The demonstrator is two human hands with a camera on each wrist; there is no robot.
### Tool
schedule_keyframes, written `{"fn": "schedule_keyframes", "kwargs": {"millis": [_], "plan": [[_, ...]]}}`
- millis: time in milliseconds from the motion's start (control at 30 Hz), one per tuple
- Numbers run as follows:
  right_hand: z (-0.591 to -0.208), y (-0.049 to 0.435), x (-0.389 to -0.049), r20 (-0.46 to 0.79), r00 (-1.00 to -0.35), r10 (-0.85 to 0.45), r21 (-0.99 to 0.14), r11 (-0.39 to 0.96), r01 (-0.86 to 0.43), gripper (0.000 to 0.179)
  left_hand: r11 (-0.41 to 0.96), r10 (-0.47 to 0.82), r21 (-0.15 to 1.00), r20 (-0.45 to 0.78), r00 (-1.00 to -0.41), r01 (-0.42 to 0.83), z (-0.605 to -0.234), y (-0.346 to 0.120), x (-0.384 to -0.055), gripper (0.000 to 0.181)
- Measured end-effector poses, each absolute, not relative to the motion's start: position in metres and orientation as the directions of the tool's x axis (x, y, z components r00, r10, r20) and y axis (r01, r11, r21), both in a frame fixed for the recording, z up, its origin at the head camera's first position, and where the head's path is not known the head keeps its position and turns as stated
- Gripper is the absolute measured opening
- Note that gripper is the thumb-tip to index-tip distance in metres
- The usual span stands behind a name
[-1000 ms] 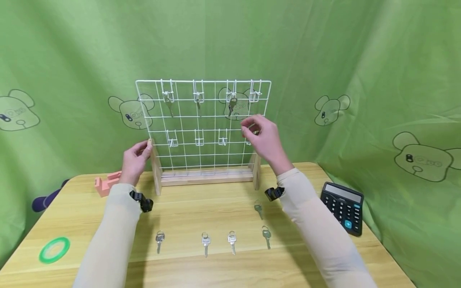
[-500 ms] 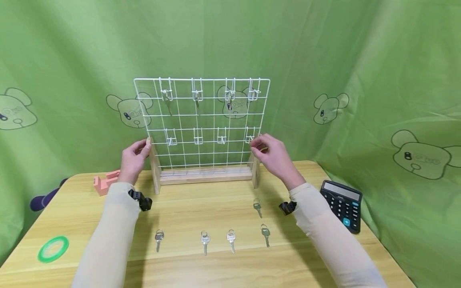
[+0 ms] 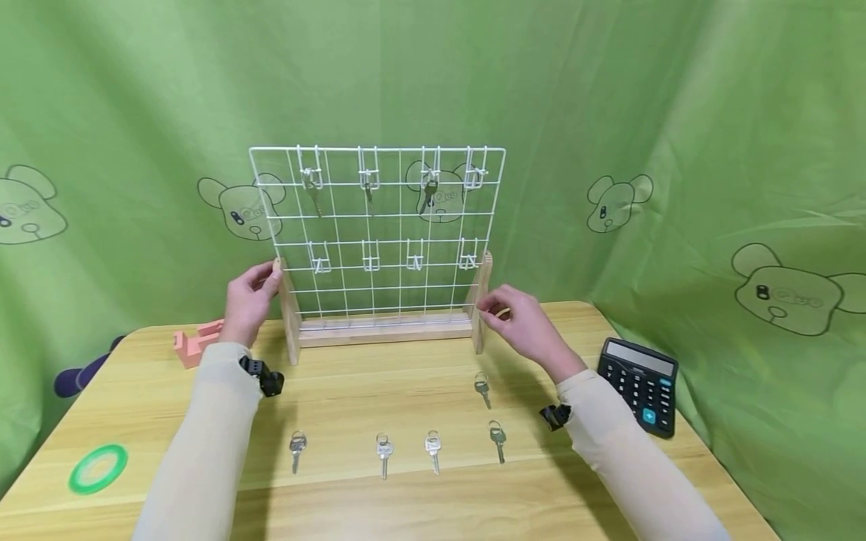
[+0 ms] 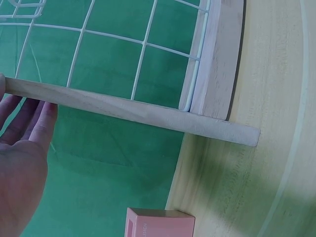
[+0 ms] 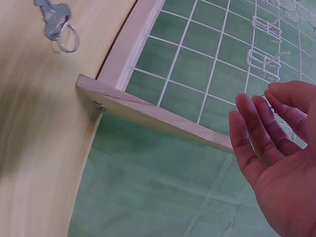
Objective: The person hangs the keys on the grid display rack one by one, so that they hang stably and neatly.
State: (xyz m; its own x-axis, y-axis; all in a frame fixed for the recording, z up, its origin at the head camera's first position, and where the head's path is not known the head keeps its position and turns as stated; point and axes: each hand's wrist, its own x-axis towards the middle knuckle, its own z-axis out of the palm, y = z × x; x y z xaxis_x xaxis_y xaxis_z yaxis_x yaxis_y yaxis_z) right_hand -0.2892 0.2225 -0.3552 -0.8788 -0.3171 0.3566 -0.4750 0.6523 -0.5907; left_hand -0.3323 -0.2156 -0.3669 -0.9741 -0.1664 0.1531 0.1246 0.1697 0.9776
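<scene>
A white wire grid rack (image 3: 399,288) stands upright on a wooden base, with hooks in two rows. Three keys hang from its upper row: a left key (image 3: 314,201), a middle one (image 3: 369,197) and a right one (image 3: 429,197). The fourth upper hook (image 3: 476,179) and the lower hooks bear nothing. My left hand (image 3: 245,304) pinches the top of the left wooden post (image 4: 123,109), fingers behind it. Beside the right post (image 5: 163,121), my right hand (image 3: 522,321) hovers with loosely bent fingers (image 5: 242,143) and holds nothing.
Several keys lie on the table in front of the rack, among them a nearer-right key (image 3: 497,442) and one farther back (image 3: 482,389). A calculator (image 3: 637,385) lies at the right, a pink holder (image 3: 192,347) and a green ring (image 3: 77,481) at the left. Green curtain (image 3: 433,75) encloses the table.
My right hand has dropped from in front of the grid to beside the right post. The third hanging key has swung about on its hook. The left hand stays on its post.
</scene>
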Motion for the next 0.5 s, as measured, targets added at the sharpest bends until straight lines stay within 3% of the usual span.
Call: {"fn": "schedule_keyframes", "kwargs": {"millis": [500], "plan": [[-0.379, 0.233, -0.280, 0.261, -0.895, -0.362, -0.612, 0.655, -0.444, 0.022, 0.174, -0.168, 0.976, 0.160, -0.973, 0.131, -0.367, -0.215, -0.333, 0.048]]}}
